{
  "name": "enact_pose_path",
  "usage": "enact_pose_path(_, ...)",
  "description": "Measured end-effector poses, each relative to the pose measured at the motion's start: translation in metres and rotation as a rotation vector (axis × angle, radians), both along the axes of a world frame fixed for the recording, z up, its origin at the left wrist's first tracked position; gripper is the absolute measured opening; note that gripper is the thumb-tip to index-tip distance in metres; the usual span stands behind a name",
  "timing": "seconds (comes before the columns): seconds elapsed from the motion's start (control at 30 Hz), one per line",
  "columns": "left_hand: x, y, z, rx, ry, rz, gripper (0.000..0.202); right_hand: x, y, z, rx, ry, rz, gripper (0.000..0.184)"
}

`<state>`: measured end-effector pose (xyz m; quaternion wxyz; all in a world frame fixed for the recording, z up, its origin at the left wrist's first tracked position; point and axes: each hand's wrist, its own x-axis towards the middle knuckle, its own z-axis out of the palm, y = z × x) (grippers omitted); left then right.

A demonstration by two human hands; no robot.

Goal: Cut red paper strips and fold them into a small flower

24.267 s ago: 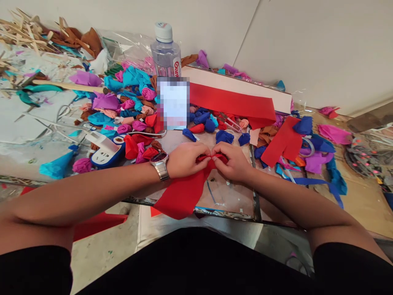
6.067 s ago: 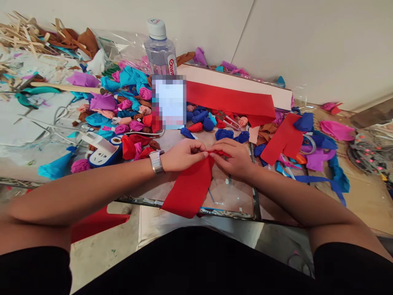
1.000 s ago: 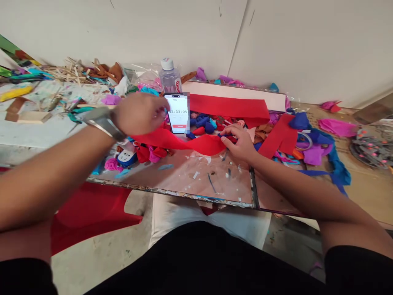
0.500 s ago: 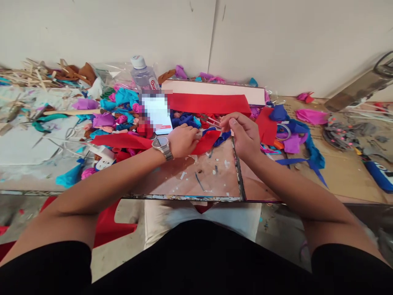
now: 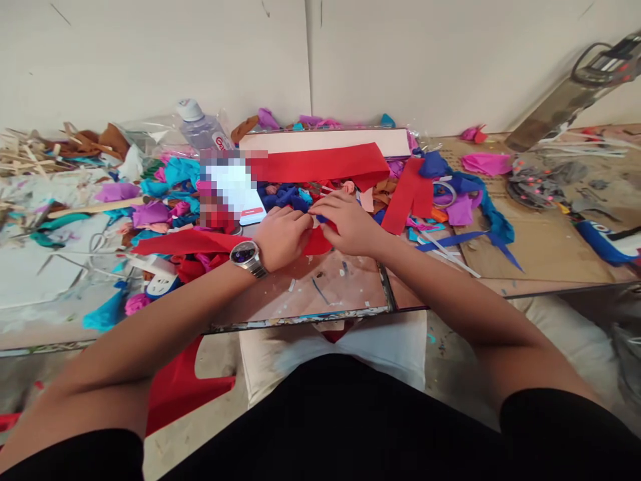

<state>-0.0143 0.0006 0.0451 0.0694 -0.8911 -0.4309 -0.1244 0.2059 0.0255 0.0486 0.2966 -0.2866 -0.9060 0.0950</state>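
1. While both hands are held together over the middle of the desk (image 5: 330, 294), the left hand (image 5: 283, 234) is seen curled, knuckles up, with its fingers closed on one end of a long red cloth strip (image 5: 190, 242).
2. The right hand (image 5: 350, 224) is set just beside it, fingertips meeting those of the left. The same red end is pinched beneath it, though the exact grip is hidden by the knuckles.
3. From the hands, the red cloth strip is stretched out to the person's left, across the desk and over a heap of coloured scraps.
4. A silver wristwatch (image 5: 245, 255) is worn on the left wrist.
5. Just beyond the fingers, small dark-blue cloth buds (image 5: 285, 197) are piled, and a phone (image 5: 230, 194) is propped to their left.
6. Behind the phone, a clear water bottle (image 5: 200, 130) is stood. A long white board (image 5: 325, 140) is laid along the wall, with a broad red band (image 5: 320, 164) draped over it.
7. To the right, a folded red piece (image 5: 410, 194), a blue ribbon (image 5: 465, 239) and magenta scraps (image 5: 478, 162) are scattered.
8. At the far left, a white power strip (image 5: 160, 284) and a bundle of wooden sticks (image 5: 20, 150) are seen.
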Motion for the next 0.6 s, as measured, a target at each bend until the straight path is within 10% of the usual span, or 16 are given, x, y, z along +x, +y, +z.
enact_pose_path(0.6,-0.01,-0.005,-0.008,-0.477,-0.436,-0.056,0.033,0.008,-0.013,-0.022,-0.054,-0.176,0.045,0.022)
